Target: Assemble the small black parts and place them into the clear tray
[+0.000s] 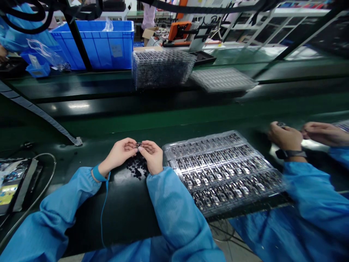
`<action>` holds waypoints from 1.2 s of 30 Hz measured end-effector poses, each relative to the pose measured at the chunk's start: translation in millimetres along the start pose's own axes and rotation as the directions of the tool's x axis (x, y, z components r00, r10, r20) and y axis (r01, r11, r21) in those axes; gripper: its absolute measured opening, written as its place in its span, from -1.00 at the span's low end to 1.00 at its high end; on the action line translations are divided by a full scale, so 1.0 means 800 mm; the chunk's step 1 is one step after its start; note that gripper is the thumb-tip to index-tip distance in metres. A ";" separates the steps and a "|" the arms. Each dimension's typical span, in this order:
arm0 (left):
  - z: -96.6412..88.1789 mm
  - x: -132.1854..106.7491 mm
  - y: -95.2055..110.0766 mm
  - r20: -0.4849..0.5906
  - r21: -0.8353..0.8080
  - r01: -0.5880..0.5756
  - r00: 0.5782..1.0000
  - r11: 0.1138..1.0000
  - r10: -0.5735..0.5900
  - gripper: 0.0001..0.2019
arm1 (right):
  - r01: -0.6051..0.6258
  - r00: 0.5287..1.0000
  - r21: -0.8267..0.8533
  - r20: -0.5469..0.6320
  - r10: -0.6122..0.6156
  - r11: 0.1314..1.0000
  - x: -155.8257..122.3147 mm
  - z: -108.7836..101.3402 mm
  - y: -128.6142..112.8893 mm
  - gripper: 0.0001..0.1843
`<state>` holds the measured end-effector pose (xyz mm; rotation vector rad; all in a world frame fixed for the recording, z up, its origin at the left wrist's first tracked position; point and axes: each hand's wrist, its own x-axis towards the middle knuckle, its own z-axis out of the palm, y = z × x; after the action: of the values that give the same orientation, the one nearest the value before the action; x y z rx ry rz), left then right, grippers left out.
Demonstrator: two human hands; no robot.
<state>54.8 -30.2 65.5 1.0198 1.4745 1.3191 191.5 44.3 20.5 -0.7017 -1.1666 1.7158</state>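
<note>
Small dark electronic component (139,144): clamped in fingers of left hand (120,153) and right hand (153,157); flat black pieces (138,168) at its six o'clock.

workbench (131,214), dark green top, foreground. black strip (114,107), beyond, bearing a streak of reflected light (78,106). post (79,43), dark, slanting, upper left. bin (100,51), blue plastic, behind post. equipment panel (178,31), orange, rear centre. rack (300,13), white frame, upper right. floor (231,251), pale, sliver at lower edge.
</note>
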 end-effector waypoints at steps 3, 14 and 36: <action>0.000 -0.001 -0.001 0.006 0.025 -0.012 1.000 1.000 0.012 -0.68 | 0.006 1.000 -0.040 -0.018 -0.007 0.999 -0.001 0.000 -0.001 -0.65; 0.001 -0.004 0.002 -0.005 0.161 -0.052 0.999 0.986 0.054 -0.72 | 0.005 0.999 0.027 0.032 -0.006 1.000 -0.001 0.001 0.000 -0.65; -0.019 -0.015 0.049 -0.234 0.029 -0.219 0.947 0.975 0.220 -0.65 | 0.217 0.971 -0.303 0.162 -0.174 0.928 -0.024 0.036 -0.037 -0.82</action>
<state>44.3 -41.7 105.9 1.0827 1.5717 1.6448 186.7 19.4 58.4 -0.6437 -1.5768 1.4375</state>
